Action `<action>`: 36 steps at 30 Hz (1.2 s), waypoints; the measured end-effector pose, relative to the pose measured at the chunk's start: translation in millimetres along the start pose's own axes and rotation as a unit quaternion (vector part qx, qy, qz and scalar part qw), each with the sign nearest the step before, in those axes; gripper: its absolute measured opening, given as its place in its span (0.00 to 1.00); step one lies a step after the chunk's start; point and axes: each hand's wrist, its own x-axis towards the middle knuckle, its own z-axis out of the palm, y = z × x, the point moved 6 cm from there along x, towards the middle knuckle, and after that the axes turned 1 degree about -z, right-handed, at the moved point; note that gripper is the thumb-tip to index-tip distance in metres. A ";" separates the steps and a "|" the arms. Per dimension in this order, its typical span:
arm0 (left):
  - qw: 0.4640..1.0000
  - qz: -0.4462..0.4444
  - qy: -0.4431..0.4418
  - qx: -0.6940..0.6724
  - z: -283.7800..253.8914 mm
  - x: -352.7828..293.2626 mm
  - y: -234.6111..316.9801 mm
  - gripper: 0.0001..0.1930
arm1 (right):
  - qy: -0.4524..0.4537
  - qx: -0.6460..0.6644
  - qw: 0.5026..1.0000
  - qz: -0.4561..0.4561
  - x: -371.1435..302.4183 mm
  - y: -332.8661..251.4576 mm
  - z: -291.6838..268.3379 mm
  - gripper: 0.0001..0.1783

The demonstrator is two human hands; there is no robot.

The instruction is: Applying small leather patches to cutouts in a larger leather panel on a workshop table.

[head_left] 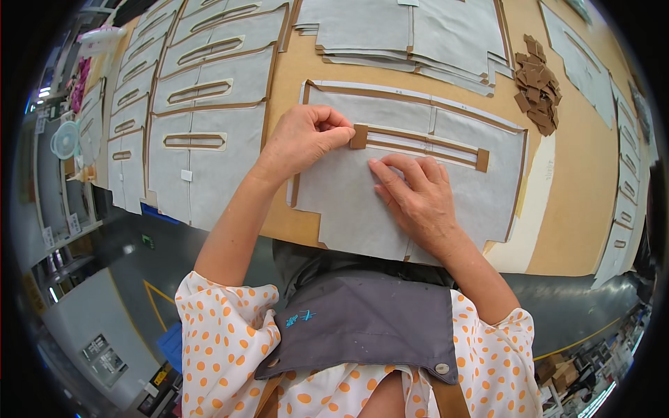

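A grey fabric panel (341, 181) with brown edging lies flat on the table in front of me. It has a long slot (418, 145) framed by brown strips. One small brown patch (359, 136) lies at the slot's left end, and another brown patch (482, 160) covers the right end. My left hand (301, 138) is closed in a pinch, thumb and forefinger at the left patch's outer edge. Just below the slot, my right hand (417, 198) rests on the panel with bent fingers apart and nothing visible in them; its palm side is hidden.
To the right of the stacked grey panels (453, 31) lies a heap of brown patches (538, 87). Overlapping slotted panels (209, 125) cover the table's left part, with more panels (620, 160) along the far right. A pale strip (533, 202) lies right of my panel.
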 end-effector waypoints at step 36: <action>0.994 -0.003 0.105 0.013 5.8 -4.8 0.0 0.08 | 0.014 0.004 1.000 -0.003 -0.6 0.9 0.4 0.24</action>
